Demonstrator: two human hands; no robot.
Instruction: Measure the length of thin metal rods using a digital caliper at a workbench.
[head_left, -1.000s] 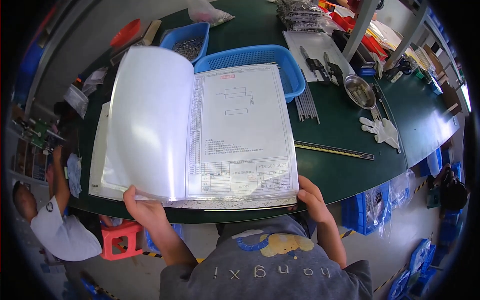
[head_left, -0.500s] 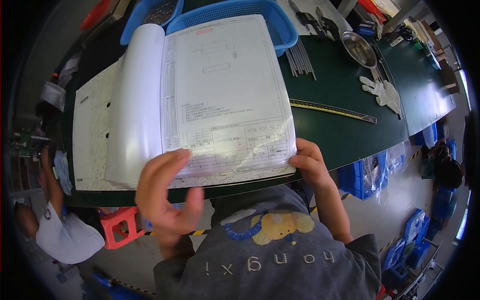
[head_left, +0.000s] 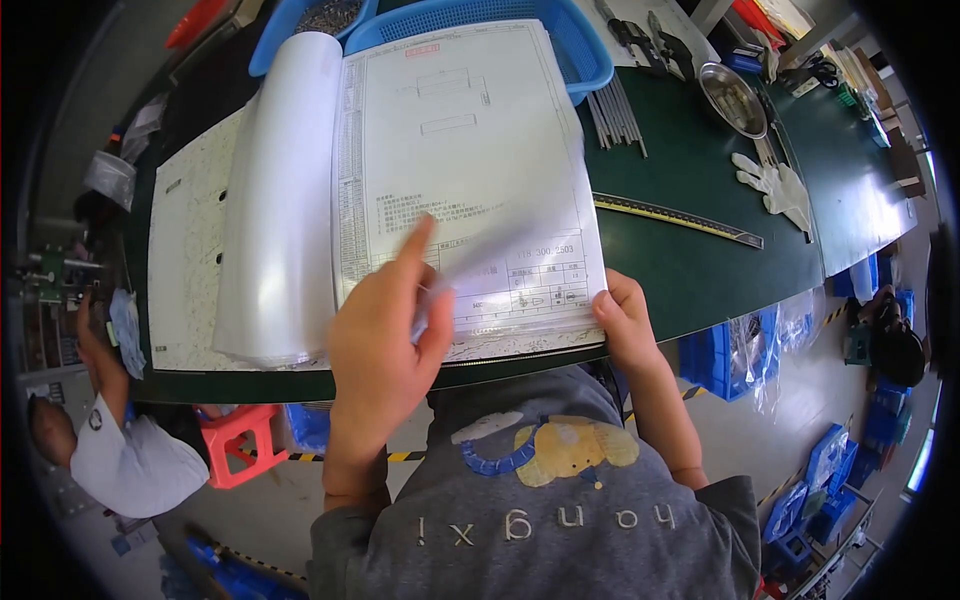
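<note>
1 open binder (head_left: 400,190) of clear page sleeves lies on the near edge of the dark green table (head_left: 690,260), right in front of the person; its right-hand page shows a printed drawing sheet, and 1 thick roll of turned sleeves (head_left: 280,200) arches over its left half. 2 hands work it: the left hand (head_left: 385,335) is raised over the lower middle of the page, forefinger stretched up, thumb and other fingers closed on 1 blurred clear sleeve (head_left: 480,262) that lifts off the stack; the right hand (head_left: 625,320) clamps the bottom right corner of the binder, thumb on top, the other fingers hidden under the edge. Behind the binder stand 2 blue baskets (head_left: 590,55), both partly covered by it; just right of them lies 1 bundle of thin grey rods (head_left: 615,110); 1 long ruler (head_left: 680,220) lies slanted beside the page's right edge, near but apart. Further right sit 1 round metal bowl (head_left: 735,95) and 1 pair of white gloves (head_left: 775,185). At the left, below the table, 1 other person in a white shirt (head_left: 120,465) sits beside 1 red stool (head_left: 240,445); blue bins (head_left: 720,350) stand on the floor at the right.
</note>
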